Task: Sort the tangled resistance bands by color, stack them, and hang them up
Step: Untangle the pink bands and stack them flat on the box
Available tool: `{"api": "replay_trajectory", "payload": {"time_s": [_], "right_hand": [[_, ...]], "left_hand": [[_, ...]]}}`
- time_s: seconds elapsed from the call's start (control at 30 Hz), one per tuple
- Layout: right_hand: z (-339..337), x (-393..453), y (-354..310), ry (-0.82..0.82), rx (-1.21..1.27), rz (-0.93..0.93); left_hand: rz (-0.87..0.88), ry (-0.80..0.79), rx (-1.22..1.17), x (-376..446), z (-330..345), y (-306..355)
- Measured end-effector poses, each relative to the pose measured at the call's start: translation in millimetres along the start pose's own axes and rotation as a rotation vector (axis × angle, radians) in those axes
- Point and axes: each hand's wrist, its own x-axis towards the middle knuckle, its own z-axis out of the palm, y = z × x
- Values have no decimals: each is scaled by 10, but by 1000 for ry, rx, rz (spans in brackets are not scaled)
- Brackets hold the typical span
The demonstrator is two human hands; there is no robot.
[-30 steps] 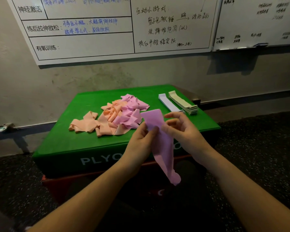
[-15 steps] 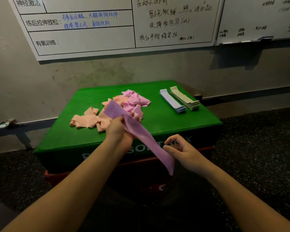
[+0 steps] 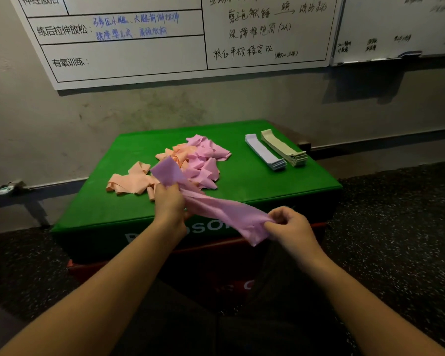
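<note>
Sorting looks partly done: a lavender stack and a beige stack lie flat on the green plyo box, while pink and peach bands remain tangled. Left hand and right hand each pinch an end of one pink band, stretched above the box's front edge. Nothing is hung yet.

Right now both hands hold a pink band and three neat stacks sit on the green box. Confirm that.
Not quite. The head view shows two neat stacks, white and beige, on the green box. The left hand and right hand do hold the pink band.
</note>
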Motion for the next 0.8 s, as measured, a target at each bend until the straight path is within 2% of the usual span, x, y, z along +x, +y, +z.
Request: {"api": "replay_trajectory", "payload": {"time_s": [0.1, 0.2, 0.3, 0.53, 0.67, 0.8], "right_hand": [[-6, 9, 12, 227, -36, -111], [-40, 15, 0, 282, -94, -177], [-48, 19, 8, 193, -119, -141], [-72, 25, 17, -88, 170, -122], [-98, 84, 39, -219, 45, -170], [-147, 184, -1, -287, -84, -144]], "left_hand": [[87, -7, 96, 16, -29, -75], [178, -16, 146, 7, -26, -94], [198, -17, 111, 61, -20, -126], [78, -31, 84, 303, 53, -177], [-24, -62, 75, 492, 146, -157], [-106, -116, -8, 722, 292, -97]]}}
